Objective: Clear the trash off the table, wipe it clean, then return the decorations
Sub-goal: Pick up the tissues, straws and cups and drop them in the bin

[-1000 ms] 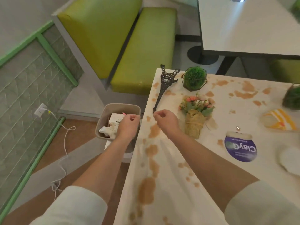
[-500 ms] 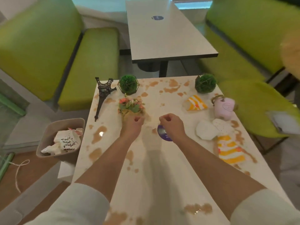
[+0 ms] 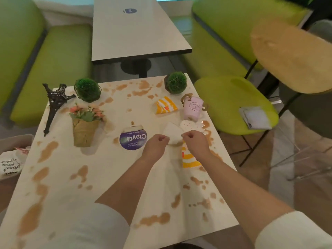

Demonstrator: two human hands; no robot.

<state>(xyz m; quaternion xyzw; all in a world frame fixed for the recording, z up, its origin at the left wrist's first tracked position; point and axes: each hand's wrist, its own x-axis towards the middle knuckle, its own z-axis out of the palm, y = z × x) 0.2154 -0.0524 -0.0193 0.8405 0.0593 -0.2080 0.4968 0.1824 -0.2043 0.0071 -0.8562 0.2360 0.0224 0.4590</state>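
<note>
The white table [image 3: 107, 177] is spotted with brown spills. My left hand [image 3: 156, 143] and right hand [image 3: 195, 141] hover with curled fingers on either side of a crumpled white paper [image 3: 172, 131]; I see nothing in either. A yellow-striped wrapper [image 3: 188, 159] lies partly under my right hand, and another striped wrapper [image 3: 166, 106] lies farther back. Beside them are a dotted white paper [image 3: 190, 125] and a purple ClayQ lid [image 3: 133, 139]. Decorations: pink bucket [image 3: 193, 108], flower cone [image 3: 85, 126], Eiffel Tower model [image 3: 53, 105], two green ball plants [image 3: 88, 89] [image 3: 176, 83].
A trash bin [image 3: 10, 159] holding crumpled paper sits at the table's left edge. A green chair [image 3: 233, 97] with a folded cloth [image 3: 255, 117] stands to the right, a wooden chair back [image 3: 296, 56] beyond it. A second table [image 3: 133, 27] and green benches lie behind.
The view swung right from the bin to the table. Both hands moved right, from the bin and the bouquet to the white paper near the table's right side.
</note>
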